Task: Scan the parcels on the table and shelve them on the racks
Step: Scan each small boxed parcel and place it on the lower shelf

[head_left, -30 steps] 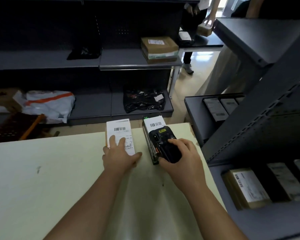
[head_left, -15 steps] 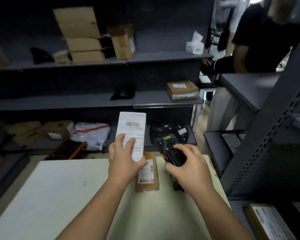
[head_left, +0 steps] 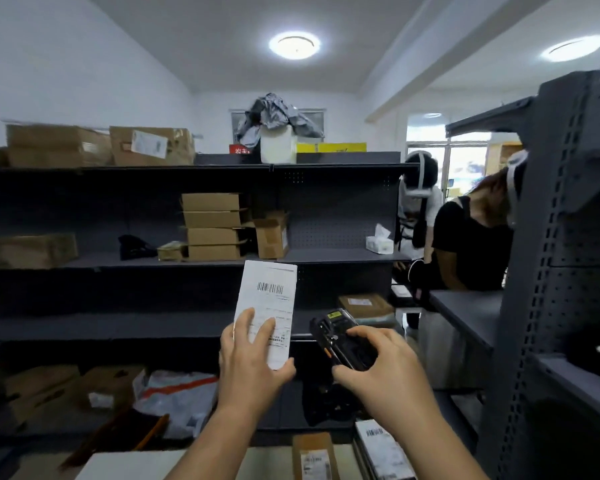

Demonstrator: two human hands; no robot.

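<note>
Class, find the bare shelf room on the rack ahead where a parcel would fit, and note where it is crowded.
Bare: the middle shelf between the open box and the tissue box; the shelf below, left of the brown parcel. Crowded: the top shelf and the bottom shelf.

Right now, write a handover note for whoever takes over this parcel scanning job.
Left hand: holds the white flat parcel upright, barcode towards the camera.
Right hand: grips the handheld scanner beside it.
Table: a brown parcel and a white-labelled parcel lie on it.
Done: cannot tell whether the held one is scanned.
Left: shelve it on the rack, then handle those two.
</note>
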